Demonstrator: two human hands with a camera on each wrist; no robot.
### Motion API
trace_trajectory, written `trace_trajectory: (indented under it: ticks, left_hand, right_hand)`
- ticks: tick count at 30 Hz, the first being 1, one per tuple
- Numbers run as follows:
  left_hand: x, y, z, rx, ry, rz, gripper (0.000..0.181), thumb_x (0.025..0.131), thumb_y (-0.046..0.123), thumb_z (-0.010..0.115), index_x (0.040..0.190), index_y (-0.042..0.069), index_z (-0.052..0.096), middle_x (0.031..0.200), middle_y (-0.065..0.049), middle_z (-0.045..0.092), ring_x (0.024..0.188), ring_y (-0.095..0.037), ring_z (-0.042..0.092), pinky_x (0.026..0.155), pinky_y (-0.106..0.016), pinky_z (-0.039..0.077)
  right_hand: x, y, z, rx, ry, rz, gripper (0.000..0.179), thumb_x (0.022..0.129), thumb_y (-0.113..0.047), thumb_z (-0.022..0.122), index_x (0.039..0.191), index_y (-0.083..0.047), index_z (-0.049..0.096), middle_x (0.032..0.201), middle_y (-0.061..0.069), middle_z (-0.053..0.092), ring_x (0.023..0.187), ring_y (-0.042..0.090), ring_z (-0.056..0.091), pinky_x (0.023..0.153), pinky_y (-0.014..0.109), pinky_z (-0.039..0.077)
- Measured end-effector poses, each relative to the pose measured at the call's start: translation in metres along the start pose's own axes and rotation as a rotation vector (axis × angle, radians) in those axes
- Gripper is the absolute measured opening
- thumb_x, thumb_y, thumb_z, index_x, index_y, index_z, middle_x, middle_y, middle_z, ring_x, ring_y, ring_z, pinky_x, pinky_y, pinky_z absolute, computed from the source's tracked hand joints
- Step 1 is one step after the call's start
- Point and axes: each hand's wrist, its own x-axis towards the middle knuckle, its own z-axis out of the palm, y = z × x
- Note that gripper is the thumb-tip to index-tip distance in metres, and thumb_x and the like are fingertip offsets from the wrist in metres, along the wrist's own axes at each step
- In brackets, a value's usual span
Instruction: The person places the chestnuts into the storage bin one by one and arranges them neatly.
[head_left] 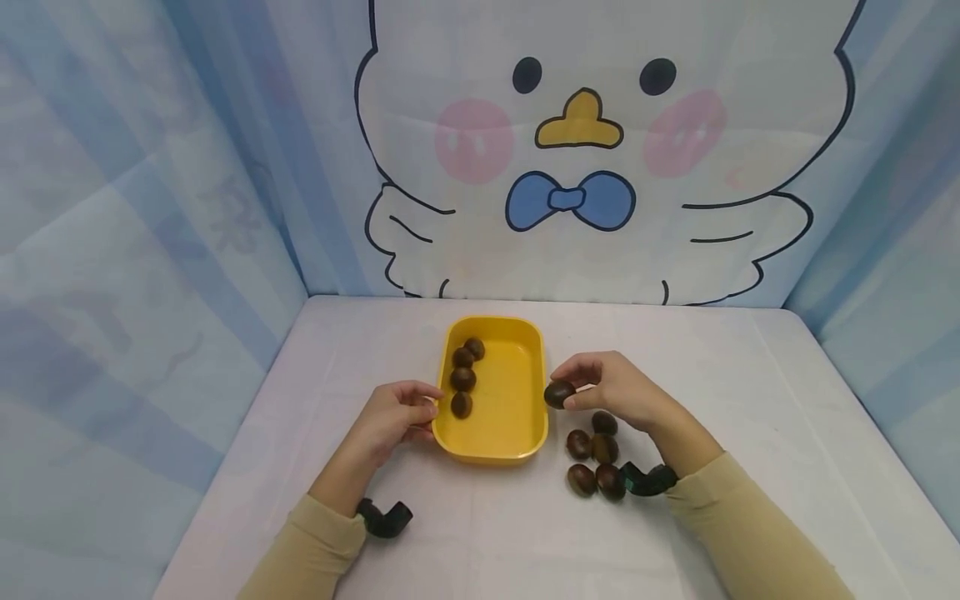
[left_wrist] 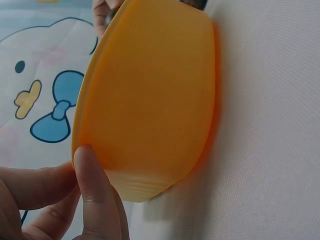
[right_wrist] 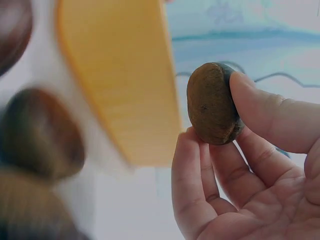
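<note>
At the left side of a yellow plastic box (head_left: 510, 392), my left hand (head_left: 392, 414) pinches the rim; the left wrist view shows the thumb against the outer wall. Inside the box, several brown chestnuts (head_left: 462, 379) form a line along the left wall. Thumb and fingers of my right hand (head_left: 621, 390) grip one dark chestnut (head_left: 558, 394) just outside the box's right rim. The right wrist view shows this chestnut's dull brown base (right_wrist: 210, 105) turned to the camera. Below my right hand, several more chestnuts (head_left: 579, 444) lie together on the table.
A white cloth covers the table (head_left: 480, 533). Behind it hangs a curtain (head_left: 570, 250) with a cartoon bird, and blue patterned curtains flank both sides. Each wrist wears a dark strap; the right strap (head_left: 648, 480) is close beside the loose chestnuts.
</note>
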Motion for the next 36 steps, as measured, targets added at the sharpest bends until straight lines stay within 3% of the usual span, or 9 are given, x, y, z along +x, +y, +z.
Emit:
trace_trajectory:
  ticks: [9, 20, 27, 36]
  left_hand:
    - [-0.002, 0.002, 0.001, 0.001, -0.002, -0.002, 0.027, 0.097, 0.0, 0.071, 0.124, 0.002, 0.075, 0.106, -0.016, 0.072, 0.069, -0.018, 0.067, 0.066, -0.026, 0.064]
    - [-0.005, 0.005, 0.0, 0.004, -0.022, 0.008, 0.028, 0.097, 0.002, 0.073, 0.125, 0.002, 0.074, 0.106, -0.014, 0.072, 0.07, -0.017, 0.067, 0.066, -0.026, 0.064]
    - [-0.004, 0.005, 0.0, 0.004, -0.025, 0.006, 0.029, 0.097, 0.001, 0.072, 0.126, 0.0, 0.073, 0.106, -0.015, 0.073, 0.068, -0.016, 0.067, 0.066, -0.026, 0.064]
    - [-0.003, 0.005, 0.0, 0.009, -0.034, 0.016, 0.029, 0.097, 0.002, 0.072, 0.126, 0.0, 0.073, 0.105, -0.015, 0.073, 0.068, -0.017, 0.068, 0.067, -0.027, 0.065]
  right_hand:
    - [0.012, -0.027, 0.02, 0.067, -0.035, -0.062, 0.035, 0.09, -0.005, 0.081, 0.125, -0.008, 0.075, 0.122, 0.011, 0.076, 0.11, 0.028, 0.066, 0.099, 0.035, 0.057]
    - [0.033, -0.048, 0.051, 0.164, -0.067, -0.064, 0.037, 0.089, 0.0, 0.08, 0.125, -0.008, 0.075, 0.123, 0.01, 0.076, 0.112, 0.025, 0.069, 0.1, 0.035, 0.061]
    - [0.049, -0.053, 0.065, 0.147, -0.079, -0.033, 0.036, 0.089, -0.004, 0.082, 0.124, -0.012, 0.077, 0.125, 0.005, 0.076, 0.116, 0.022, 0.067, 0.109, 0.042, 0.057]
    - [0.066, -0.053, 0.085, 0.085, -0.137, -0.003, 0.03, 0.087, -0.003, 0.086, 0.116, -0.011, 0.079, 0.117, 0.006, 0.077, 0.105, 0.022, 0.067, 0.098, 0.033, 0.06]
